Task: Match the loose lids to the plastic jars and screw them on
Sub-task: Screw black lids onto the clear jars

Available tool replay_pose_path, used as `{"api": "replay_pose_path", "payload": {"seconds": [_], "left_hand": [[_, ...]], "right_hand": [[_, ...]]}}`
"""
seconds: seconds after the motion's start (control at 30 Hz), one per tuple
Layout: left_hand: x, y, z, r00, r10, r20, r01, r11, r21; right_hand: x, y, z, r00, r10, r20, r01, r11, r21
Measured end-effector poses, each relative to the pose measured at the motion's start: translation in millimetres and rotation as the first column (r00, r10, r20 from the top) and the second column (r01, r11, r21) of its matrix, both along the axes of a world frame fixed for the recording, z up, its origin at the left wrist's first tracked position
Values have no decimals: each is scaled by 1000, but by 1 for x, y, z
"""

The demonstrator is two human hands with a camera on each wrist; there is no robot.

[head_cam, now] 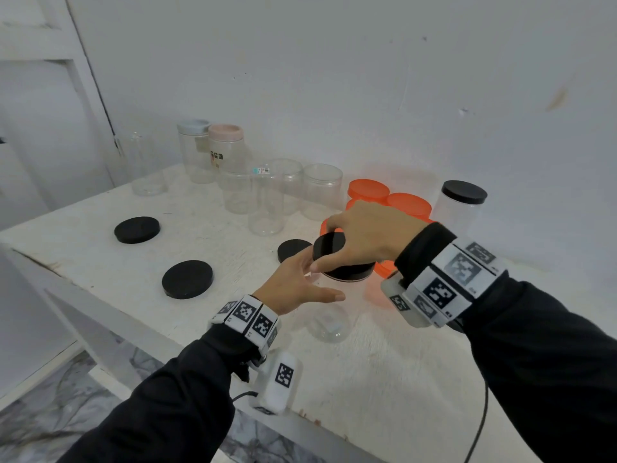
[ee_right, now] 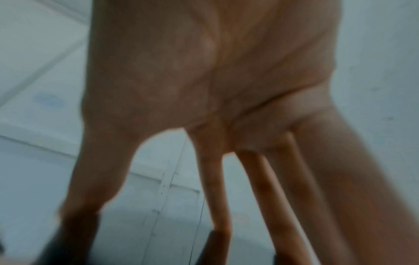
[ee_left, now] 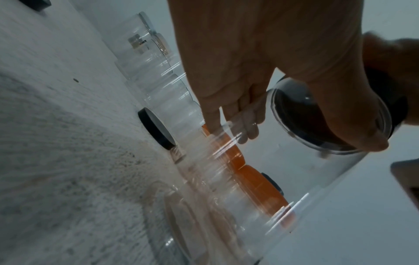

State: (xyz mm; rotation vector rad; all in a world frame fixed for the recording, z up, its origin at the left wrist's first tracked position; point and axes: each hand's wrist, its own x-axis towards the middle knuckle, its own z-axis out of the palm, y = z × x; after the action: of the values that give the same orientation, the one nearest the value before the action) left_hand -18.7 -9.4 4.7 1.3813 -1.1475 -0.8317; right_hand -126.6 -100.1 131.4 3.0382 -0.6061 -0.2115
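Note:
A clear plastic jar (head_cam: 330,324) stands on the white table (head_cam: 384,379) near its front. On its mouth sits a black lid (head_cam: 350,273), and my right hand (head_cam: 334,248) grips that lid from above with thumb and fingers round its rim. My left hand (head_cam: 322,279) wraps the jar just under the lid, thumb in front and fingers behind. The left wrist view shows the lid (ee_left: 294,111) from below through the jar (ee_left: 226,206), with my left hand (ee_left: 306,141) round it. The right wrist view is blurred; my right hand's fingers (ee_right: 215,197) reach down to the dark lid (ee_right: 75,242).
Three loose black lids (head_cam: 137,229) (head_cam: 187,279) (head_cam: 293,249) lie to the left. Several open clear jars (head_cam: 320,188) stand behind, with a blue-lidded jar (head_cam: 193,145) and a pink-lidded jar (head_cam: 226,145). Orange lids (head_cam: 409,205) and a closed black-lidded jar (head_cam: 462,202) are at the right.

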Motion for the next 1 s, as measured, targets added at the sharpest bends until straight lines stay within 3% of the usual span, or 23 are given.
{"api": "replay_pose_path", "payload": {"seconds": [0.13,0.2,0.4,0.47,0.57,0.7,0.8,0.87,0.9,1.0], "left_hand": [[1,2,0,1000,1,9,-1,1000,-1],[0,2,0,1000,-1,10,1,1000,0],[-2,1,1,1000,10,4,-10,1000,-9],[-2,1,1,1000,13,9,-13,1000,-7],[-1,2,-1,1000,9,-6,-9,1000,-12],[-2,1,0,1000,0,-11,0,1000,-15],[-3,1,2,1000,-2,-5,2,1000,-7],[-2,1,1,1000,4,3,-4,1000,-5],[-2,1,1,1000,4,7,-4,1000,-9],[-2,1,3,1000,2,19,-2,1000,-4]], "right_hand": [[0,0,15,948,130,-291,-75,978,193],[0,-1,13,958,145,-247,-104,979,174],[0,3,-1,1000,-11,-2,11,999,48],[-1,-2,2,993,17,-116,-12,999,46],[-5,-8,12,965,119,-235,-64,971,228],[-7,-10,7,994,99,-39,-86,965,246],[-5,-3,-2,996,38,78,-43,996,74],[-5,-4,-3,998,49,33,-47,997,-59],[-7,-7,-1,997,64,-42,-66,997,-47],[-11,-14,9,969,168,-181,-124,965,231]]}}
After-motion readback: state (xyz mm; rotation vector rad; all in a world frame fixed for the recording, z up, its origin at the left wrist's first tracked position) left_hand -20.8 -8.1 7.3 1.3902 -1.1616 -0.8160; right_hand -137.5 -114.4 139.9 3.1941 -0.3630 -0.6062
